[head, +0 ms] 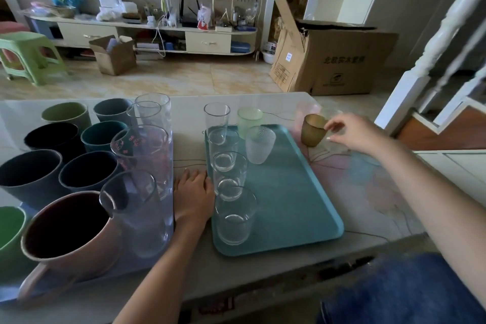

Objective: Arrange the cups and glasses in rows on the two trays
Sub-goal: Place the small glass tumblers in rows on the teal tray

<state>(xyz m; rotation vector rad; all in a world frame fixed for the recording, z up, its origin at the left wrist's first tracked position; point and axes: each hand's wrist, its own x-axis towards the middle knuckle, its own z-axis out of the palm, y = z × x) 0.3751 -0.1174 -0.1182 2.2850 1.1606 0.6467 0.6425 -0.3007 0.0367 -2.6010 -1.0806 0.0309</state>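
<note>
Pinched at its rim between thumb and fingertips, a small amber cup (pixel 312 130) hangs tilted in the right hand (pixel 353 133), just past the far right edge of the teal tray (pixel 294 208) and above the table (pixel 368 192). That arm stretches forward from the lower right of the view, wrist bent slightly inward.

Lying flat with straight fingers, the left hand (pixel 193 193) rests on the table in the gap between the two trays, touching the teal tray's left rim and gripping nothing.

On the teal tray, four clear glasses (pixel 228 175) stand in a row along the left side, and one frosted glass (pixel 259 144) starts a second row beside them. Just beyond the tray's far edge stand one tall clear glass (pixel 217 117) and one pale green cup (pixel 249 119).

The left-hand tray (pixel 79 281) (mostly hidden under its load) holds several dark and green mugs (pixel 73 139), a large pink-brown mug (pixel 68 226) nearest the viewer, and tall clear glasses (pixel 143 163) along its right side; their exact number is hard to tell.
</note>
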